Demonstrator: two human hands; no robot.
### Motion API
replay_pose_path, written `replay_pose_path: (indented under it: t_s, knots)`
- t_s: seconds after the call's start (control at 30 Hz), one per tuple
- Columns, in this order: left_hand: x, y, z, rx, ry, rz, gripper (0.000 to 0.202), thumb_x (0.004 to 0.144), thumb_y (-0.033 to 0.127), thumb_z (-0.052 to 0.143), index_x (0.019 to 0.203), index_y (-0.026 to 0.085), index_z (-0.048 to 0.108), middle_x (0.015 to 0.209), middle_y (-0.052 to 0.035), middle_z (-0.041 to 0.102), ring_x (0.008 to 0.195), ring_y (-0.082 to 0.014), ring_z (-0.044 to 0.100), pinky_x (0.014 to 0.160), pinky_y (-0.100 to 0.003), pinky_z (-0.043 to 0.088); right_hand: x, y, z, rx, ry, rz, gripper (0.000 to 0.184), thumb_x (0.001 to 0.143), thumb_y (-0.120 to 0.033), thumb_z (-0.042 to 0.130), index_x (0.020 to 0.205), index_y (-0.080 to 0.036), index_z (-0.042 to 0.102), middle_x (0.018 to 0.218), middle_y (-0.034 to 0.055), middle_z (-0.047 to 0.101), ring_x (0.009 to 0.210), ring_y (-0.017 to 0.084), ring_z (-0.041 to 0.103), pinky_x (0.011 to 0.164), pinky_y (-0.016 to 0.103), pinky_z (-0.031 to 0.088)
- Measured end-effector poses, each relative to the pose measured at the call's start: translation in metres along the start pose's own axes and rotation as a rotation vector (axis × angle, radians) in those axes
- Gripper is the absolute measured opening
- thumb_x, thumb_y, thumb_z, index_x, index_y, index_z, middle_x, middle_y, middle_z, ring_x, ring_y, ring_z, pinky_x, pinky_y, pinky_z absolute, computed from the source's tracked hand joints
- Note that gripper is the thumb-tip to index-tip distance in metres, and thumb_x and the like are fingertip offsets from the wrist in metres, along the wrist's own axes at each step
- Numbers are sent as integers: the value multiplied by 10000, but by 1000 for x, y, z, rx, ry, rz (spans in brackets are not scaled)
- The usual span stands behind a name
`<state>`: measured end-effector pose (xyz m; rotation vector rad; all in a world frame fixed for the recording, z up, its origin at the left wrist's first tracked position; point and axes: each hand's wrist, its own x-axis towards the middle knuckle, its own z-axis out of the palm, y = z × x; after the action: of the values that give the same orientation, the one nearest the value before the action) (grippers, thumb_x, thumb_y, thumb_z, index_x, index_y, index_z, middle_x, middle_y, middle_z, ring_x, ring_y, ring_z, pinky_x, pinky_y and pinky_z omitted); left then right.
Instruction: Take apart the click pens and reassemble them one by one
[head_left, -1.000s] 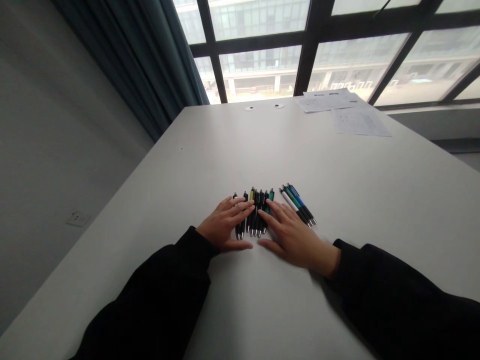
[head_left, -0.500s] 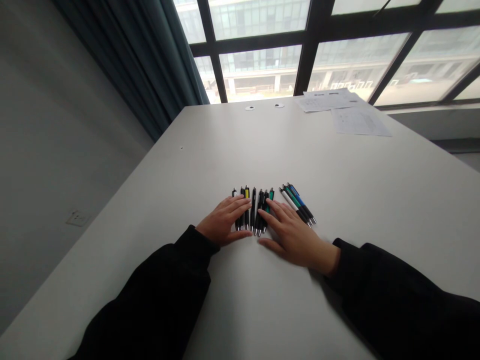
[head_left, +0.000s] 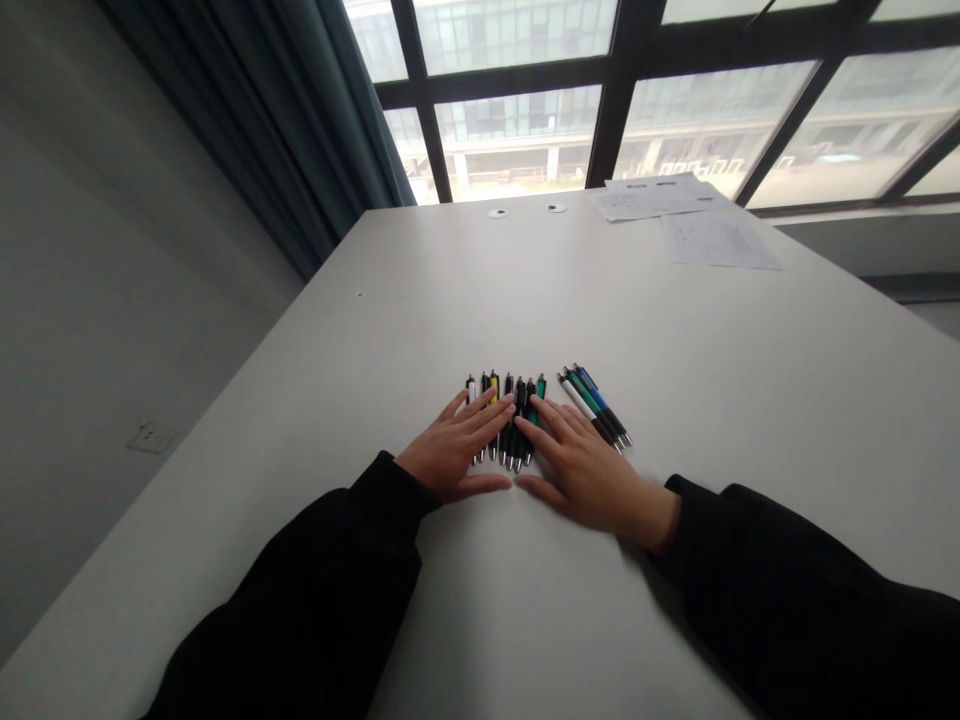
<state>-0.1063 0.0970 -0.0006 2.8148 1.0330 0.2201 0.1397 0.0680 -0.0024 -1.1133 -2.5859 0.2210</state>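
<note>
Two black sleeves, the left sleeve [head_left: 315, 580] and the right sleeve [head_left: 787, 590], reach in behind the fingers over a white table [head_left: 465, 620]. Nearest among the fingers are the two thumbs, held away from the other fingers and pointing at each other, their tips almost meeting. The left hand [head_left: 454, 450] has its fingers slightly spread; the right hand [head_left: 589, 475] has its fingers lying closer together. Neither hand pinches anything.

Under and between the fingers of both hands lies a row of pens [head_left: 520, 392], side by side, silver tips just beyond the thumbs and clicker ends past the fingertips. Whether the fingers press on the pens or only hover over them, I cannot tell. A white pen [head_left: 472, 386] lies at the left fingers, with a yellow pen [head_left: 494, 384] near their tips; black pens fill the middle, and a green pen [head_left: 541, 386] sits at the right fingertips. Just right of the right fingers, a slanted group of pens [head_left: 592, 400] shows white, green and blue barrels.

Well beyond the fingertips are two white discs [head_left: 497, 213] and, farther to the right, printed sheets [head_left: 720, 240]. Past them stands a dark-framed window [head_left: 517, 135], with a blue-grey curtain [head_left: 315, 120] ahead and to the left of the left fingers.
</note>
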Motion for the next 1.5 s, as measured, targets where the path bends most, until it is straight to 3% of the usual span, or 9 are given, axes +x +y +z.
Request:
replay_pose_path:
  t_s: [0.17, 0.33, 0.9, 1.23, 1.5]
  knots:
    - [8, 6, 0, 21, -40, -44, 795, 928, 658, 389, 1529, 153, 268, 1598, -100, 274, 1498, -281, 205, 1228, -516, 148, 2, -2, -3, -17, 3, 24, 661, 980, -526, 406, 1462, -75, 425, 1546, 250, 339, 1456, 333, 298, 1168, 531, 286]
    - [11, 5, -1, 10, -9, -64, 751, 939, 611, 430, 1527, 169, 281, 1582, -106, 320, 1486, -278, 247, 1223, -489, 193, 7, -3, 2, -47, 11, 50, 642, 994, -471, 412, 1448, -18, 433, 1523, 279, 359, 1450, 339, 310, 1174, 509, 290]
    - [-6, -19, -4, 20, 2, -115, 737, 935, 603, 450, 1514, 166, 322, 1576, -108, 330, 1482, -290, 254, 1216, -503, 244, 38, -13, 17, 19, 22, 60, 679, 992, -503, 397, 1473, -23, 398, 1528, 306, 324, 1436, 386, 317, 1153, 536, 302]
    - [-6, -11, -11, 61, 62, -95, 691, 930, 523, 496, 1501, 160, 356, 1556, -124, 368, 1472, -324, 272, 1205, -547, 225, 35, -12, 12, 26, 74, 39, 670, 977, -521, 418, 1459, -56, 428, 1511, 265, 388, 1399, 373, 376, 1144, 530, 321]
    - [-4, -4, -12, 67, -19, -78, 635, 965, 461, 452, 1513, 168, 319, 1575, -102, 335, 1481, -308, 250, 1202, -561, 208, 30, -19, 6, -1, 93, 83, 669, 963, -510, 442, 1406, -11, 482, 1458, 288, 440, 1378, 379, 374, 1150, 509, 316]
